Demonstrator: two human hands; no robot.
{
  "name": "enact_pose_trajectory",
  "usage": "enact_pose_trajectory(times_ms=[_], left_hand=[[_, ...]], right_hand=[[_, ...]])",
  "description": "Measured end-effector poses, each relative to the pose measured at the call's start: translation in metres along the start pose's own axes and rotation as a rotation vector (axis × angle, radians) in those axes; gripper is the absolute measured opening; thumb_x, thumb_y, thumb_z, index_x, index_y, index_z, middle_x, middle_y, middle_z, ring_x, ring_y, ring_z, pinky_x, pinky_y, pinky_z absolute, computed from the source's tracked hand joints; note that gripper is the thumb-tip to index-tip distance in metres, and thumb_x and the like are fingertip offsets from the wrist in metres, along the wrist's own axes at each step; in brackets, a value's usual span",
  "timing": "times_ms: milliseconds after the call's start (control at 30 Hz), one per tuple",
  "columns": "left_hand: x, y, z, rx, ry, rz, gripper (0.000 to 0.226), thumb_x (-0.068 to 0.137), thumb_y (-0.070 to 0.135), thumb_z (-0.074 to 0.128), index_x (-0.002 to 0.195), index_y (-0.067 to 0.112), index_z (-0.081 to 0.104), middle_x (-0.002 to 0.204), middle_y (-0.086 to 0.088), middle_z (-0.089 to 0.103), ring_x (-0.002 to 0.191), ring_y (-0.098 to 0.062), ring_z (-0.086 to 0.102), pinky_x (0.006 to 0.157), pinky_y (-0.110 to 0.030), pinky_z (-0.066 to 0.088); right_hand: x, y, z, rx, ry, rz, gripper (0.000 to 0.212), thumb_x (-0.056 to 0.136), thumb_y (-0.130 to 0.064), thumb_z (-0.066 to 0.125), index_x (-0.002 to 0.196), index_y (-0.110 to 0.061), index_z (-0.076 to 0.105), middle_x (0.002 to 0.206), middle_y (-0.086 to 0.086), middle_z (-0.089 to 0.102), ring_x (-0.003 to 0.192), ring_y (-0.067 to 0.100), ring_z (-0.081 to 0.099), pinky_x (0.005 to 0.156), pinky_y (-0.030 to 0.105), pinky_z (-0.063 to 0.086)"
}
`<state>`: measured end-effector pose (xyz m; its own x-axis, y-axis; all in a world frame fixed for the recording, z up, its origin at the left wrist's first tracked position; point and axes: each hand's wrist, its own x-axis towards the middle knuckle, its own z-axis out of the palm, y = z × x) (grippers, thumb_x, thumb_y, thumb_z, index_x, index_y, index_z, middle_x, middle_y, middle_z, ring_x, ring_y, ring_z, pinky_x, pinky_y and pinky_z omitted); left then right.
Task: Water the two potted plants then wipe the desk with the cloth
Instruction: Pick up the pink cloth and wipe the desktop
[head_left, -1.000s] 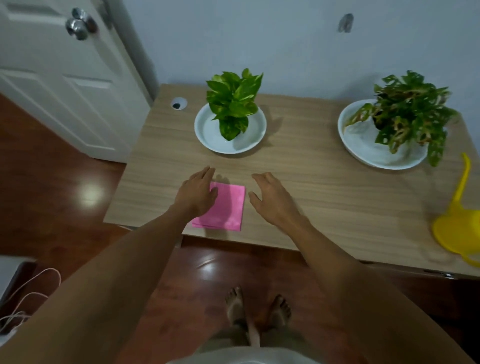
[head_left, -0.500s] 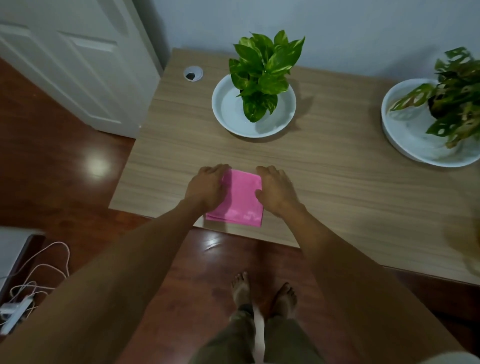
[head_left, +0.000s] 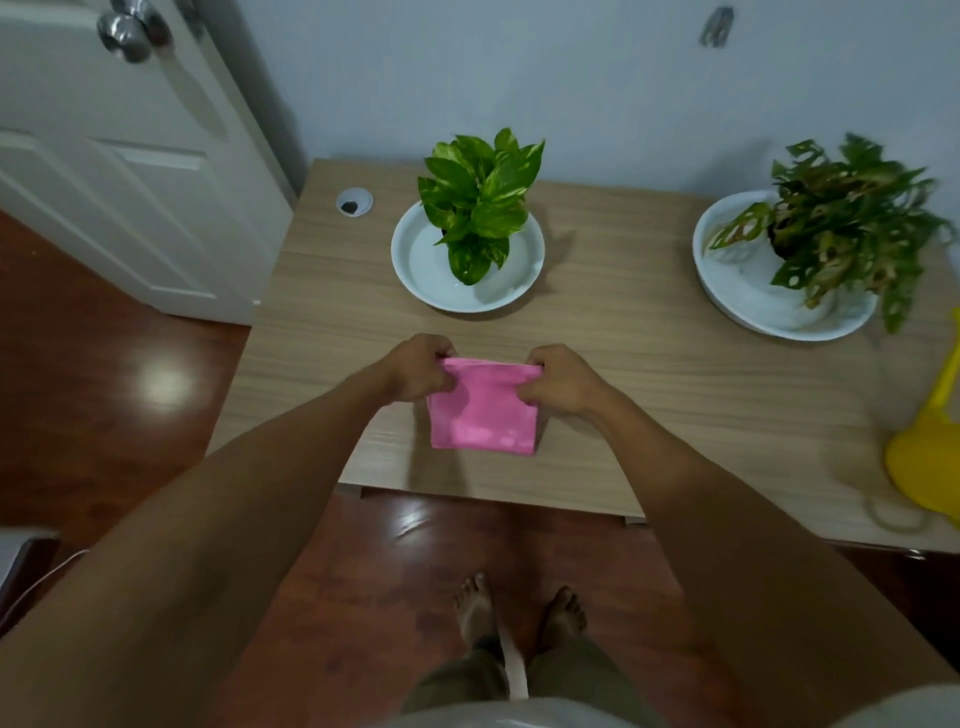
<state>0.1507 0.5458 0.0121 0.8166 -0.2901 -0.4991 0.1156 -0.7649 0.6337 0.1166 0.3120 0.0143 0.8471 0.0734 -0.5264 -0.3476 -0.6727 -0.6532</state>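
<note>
A pink cloth (head_left: 483, 410) hangs above the front part of the wooden desk (head_left: 649, 364), held by its two upper corners. My left hand (head_left: 418, 369) pinches the left corner and my right hand (head_left: 561, 382) pinches the right one. Behind them a bright green plant (head_left: 480, 192) stands in a white dish (head_left: 415, 260). A darker holed-leaf plant (head_left: 841, 218) sits in a second white dish (head_left: 748, 296) at the back right. A yellow watering can (head_left: 930, 462) rests at the desk's right edge, partly cut off by the frame.
A white door (head_left: 130, 171) with a metal knob (head_left: 130, 31) stands left of the desk. A round cable hole (head_left: 354, 201) is in the desk's back left corner. Red-brown wooden floor (head_left: 104, 389) lies to the left and below, with my bare feet (head_left: 519, 613) on it.
Both hands closed on the pink cloth's far edge and lifted it off the desk; it now hangs between them. The view tilted up again.
</note>
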Motion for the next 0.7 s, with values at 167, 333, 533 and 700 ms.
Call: enact_pose_trajectory(times_ms=[167,333,533,700], left_hand=[[0.019,0.059,-0.008,-0.04,0.009,0.116,0.022,0.073,0.005,0.073,0.093,0.009,0.066,0.091,-0.012,0.066,0.084,-0.03,0.064,0.077,-0.048,0.057],[0.052,0.114,0.008,0.024,0.11,0.187,0.014,0.08,0.005,0.07,0.093,-0.001,0.067,0.085,-0.016,0.065,0.077,-0.026,0.06,0.063,-0.033,0.047],[0.093,0.17,0.033,0.082,0.375,0.206,0.016,0.081,0.014,0.071,0.07,0.022,0.061,0.076,-0.006,0.065,0.076,-0.028,0.061,0.064,-0.035,0.046],[0.118,0.171,0.067,0.085,0.367,0.158,0.011,0.083,0.022,0.067,0.093,0.023,0.073,0.085,-0.004,0.073,0.081,-0.027,0.067,0.07,-0.039,0.055]], right_hand=[[-0.012,0.006,-0.062,-0.056,0.136,-0.079,0.014,0.075,-0.002,0.069,0.083,-0.012,0.065,0.086,0.007,0.066,0.075,0.02,0.061,0.058,0.027,0.045],[-0.006,0.026,-0.121,-0.109,0.294,-0.128,0.013,0.076,-0.004,0.068,0.079,-0.016,0.063,0.081,0.004,0.065,0.079,0.023,0.061,0.061,0.028,0.04],[0.02,0.061,-0.173,-0.222,0.477,-0.127,0.011,0.086,-0.011,0.065,0.084,-0.017,0.056,0.085,0.005,0.063,0.072,0.026,0.058,0.06,0.037,0.044],[0.042,0.106,-0.171,-0.285,0.419,-0.176,0.014,0.087,-0.005,0.064,0.086,-0.015,0.054,0.085,0.002,0.054,0.074,0.023,0.052,0.062,0.033,0.033]])
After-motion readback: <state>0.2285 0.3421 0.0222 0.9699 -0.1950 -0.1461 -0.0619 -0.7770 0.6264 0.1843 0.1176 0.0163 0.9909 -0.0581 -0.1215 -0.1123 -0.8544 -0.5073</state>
